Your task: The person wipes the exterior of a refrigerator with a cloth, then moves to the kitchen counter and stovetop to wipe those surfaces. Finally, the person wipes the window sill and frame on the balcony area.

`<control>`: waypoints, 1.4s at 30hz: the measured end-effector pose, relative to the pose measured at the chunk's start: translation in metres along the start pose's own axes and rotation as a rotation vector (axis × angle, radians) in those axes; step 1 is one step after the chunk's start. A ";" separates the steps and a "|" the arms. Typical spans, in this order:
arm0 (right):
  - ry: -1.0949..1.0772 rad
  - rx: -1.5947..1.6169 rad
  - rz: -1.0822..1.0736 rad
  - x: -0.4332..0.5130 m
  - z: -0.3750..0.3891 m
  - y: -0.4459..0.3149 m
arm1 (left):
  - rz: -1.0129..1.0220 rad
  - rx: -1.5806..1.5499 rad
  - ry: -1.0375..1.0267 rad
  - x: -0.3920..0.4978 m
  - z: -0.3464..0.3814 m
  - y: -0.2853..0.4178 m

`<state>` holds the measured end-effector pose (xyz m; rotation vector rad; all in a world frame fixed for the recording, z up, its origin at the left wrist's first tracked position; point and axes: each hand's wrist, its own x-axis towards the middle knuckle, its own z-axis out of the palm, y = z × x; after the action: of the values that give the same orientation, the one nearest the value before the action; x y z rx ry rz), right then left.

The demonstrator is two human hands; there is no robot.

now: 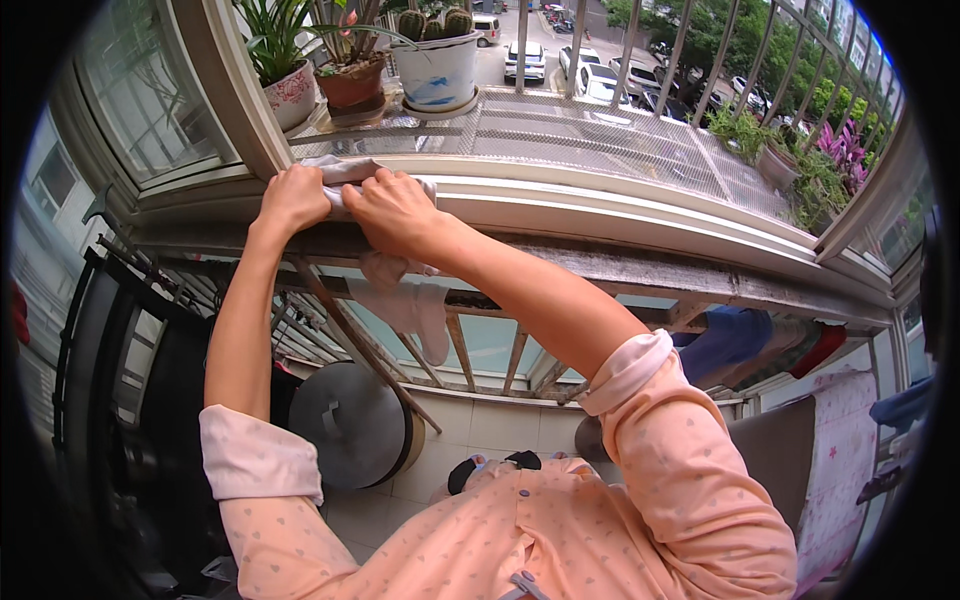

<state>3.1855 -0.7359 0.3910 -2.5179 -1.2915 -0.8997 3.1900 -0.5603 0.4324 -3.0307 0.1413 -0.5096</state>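
Note:
My left hand point(297, 198) is closed on one end of a light grey cloth point(341, 171) at the left end of the window's sliding track point(555, 196). Just right of it, my right hand point(394, 210) grips the same cloth, knuckles up. The cloth lies bunched over the track beside the upright window frame point(236, 82). Part of it is hidden under my fingers. Below my right hand, pale socks point(431, 322) hang on the wooden rail.
Potted plants, among them a white pot of cacti point(439, 75), stand outside on the mesh shelf point(540, 135) behind metal bars. A weathered wooden ledge point(645, 271) runs under the window. Dark blue clothing point(724, 341) hangs at right. A round dark lid point(346, 424) is below left.

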 end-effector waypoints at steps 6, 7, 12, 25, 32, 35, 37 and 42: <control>0.044 0.078 0.064 -0.003 -0.004 0.004 | -0.022 -0.173 0.057 -0.003 0.004 0.011; 0.021 0.086 0.061 -0.005 -0.009 0.006 | -0.017 -0.198 0.084 -0.005 0.008 0.013; -0.062 0.125 0.083 -0.029 -0.037 0.026 | 0.085 -0.236 0.152 -0.012 -0.003 0.057; -0.151 0.143 0.192 -0.159 -0.124 0.098 | 0.361 -0.181 0.132 -0.023 -0.013 0.200; -0.089 0.127 0.259 -0.234 -0.169 0.133 | 0.509 -0.236 0.134 -0.029 -0.022 0.281; -0.079 0.153 0.323 -0.266 -0.189 0.147 | 0.571 -0.306 0.153 -0.031 -0.023 0.317; -0.083 0.172 0.360 -0.286 -0.201 0.156 | 0.596 -0.340 0.135 -0.032 -0.025 0.340; -0.054 0.226 0.430 -0.327 -0.232 0.174 | 0.680 -0.426 0.129 -0.035 -0.030 0.394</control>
<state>3.0761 -1.1586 0.4059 -2.5036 -0.7610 -0.5600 3.1161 -0.9501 0.4187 -3.0218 1.3793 -0.6602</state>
